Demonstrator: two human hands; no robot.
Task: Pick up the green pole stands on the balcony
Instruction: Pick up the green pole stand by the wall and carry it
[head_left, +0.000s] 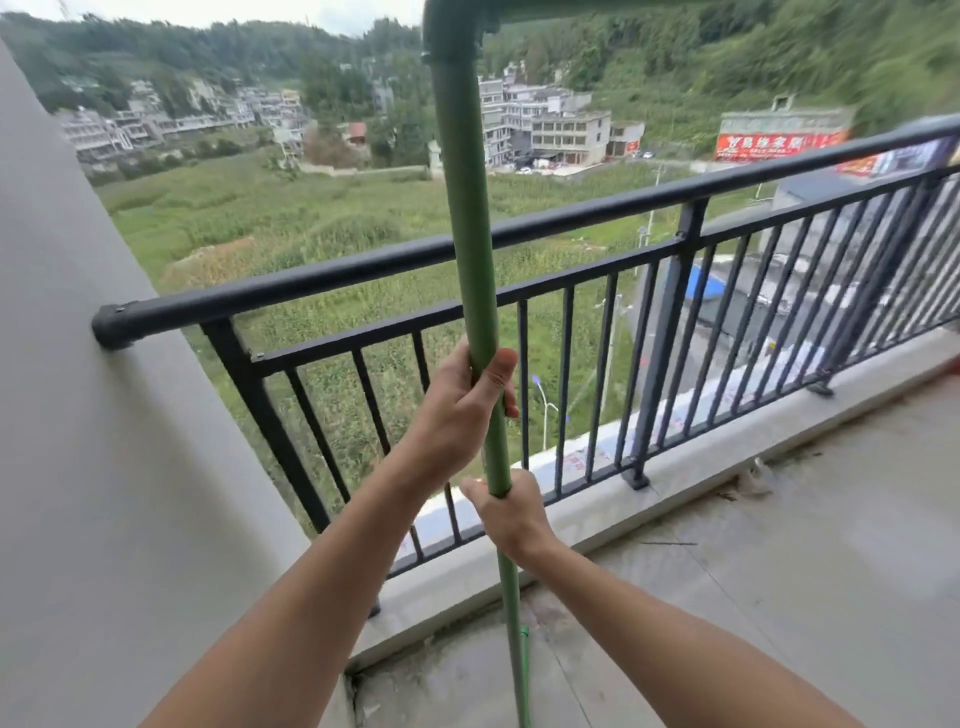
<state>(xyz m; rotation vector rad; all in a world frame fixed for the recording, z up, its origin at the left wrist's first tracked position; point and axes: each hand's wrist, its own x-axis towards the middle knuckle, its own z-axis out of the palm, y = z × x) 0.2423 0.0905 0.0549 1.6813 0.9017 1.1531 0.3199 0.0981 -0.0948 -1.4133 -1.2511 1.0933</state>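
1. Green pole stand (464, 218): upright, long axis near vertical, directly ahead of the person, just inside the railing (571, 218); elbow joint at top, foot out of view.
2. Left hand (462, 410): wrapped closed round the pole, upper grip.
3. Right hand (511, 512): closed round it just below, nearer the body.
4. Balcony floor (779, 545): bare concrete, open to the right; wall (78, 415) close on the left.
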